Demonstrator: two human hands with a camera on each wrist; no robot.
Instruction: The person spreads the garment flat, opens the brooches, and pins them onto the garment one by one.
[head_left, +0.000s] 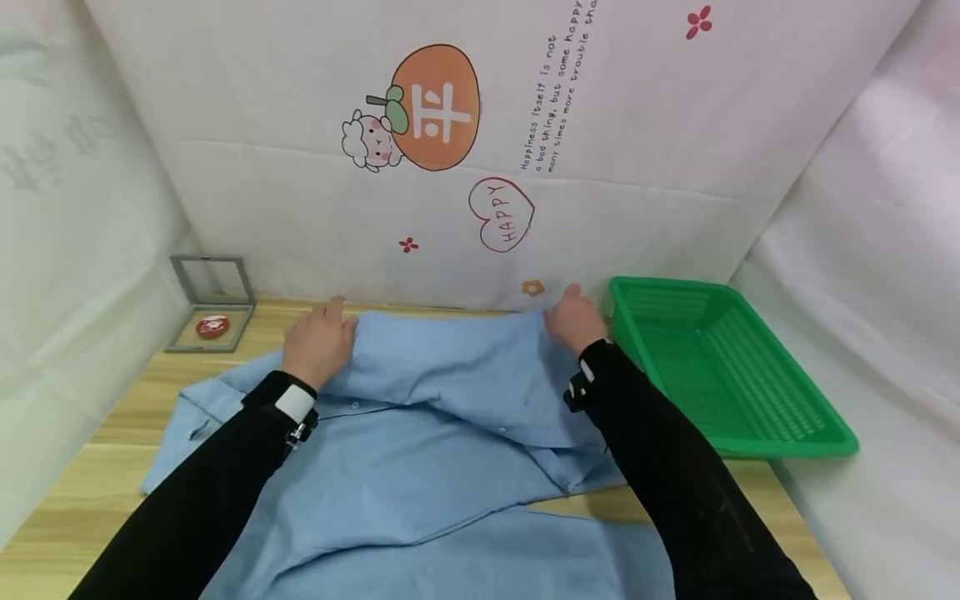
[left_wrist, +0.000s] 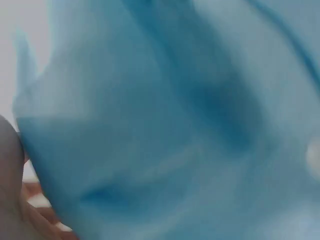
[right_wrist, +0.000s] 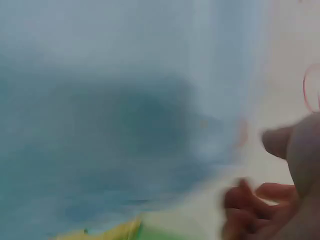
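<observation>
Between white sheets (head_left: 82,275), blue cloth (head_left: 397,475) lies on wood (head_left: 105,468)

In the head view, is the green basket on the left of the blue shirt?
No, the green basket stands to the right of the blue shirt.

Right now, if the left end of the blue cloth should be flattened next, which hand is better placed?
Left, I would judge. The left hand is on that side of the blue cloth. The right hand is at the opposite side, near the green basket, and would probably have to reach across.
</observation>
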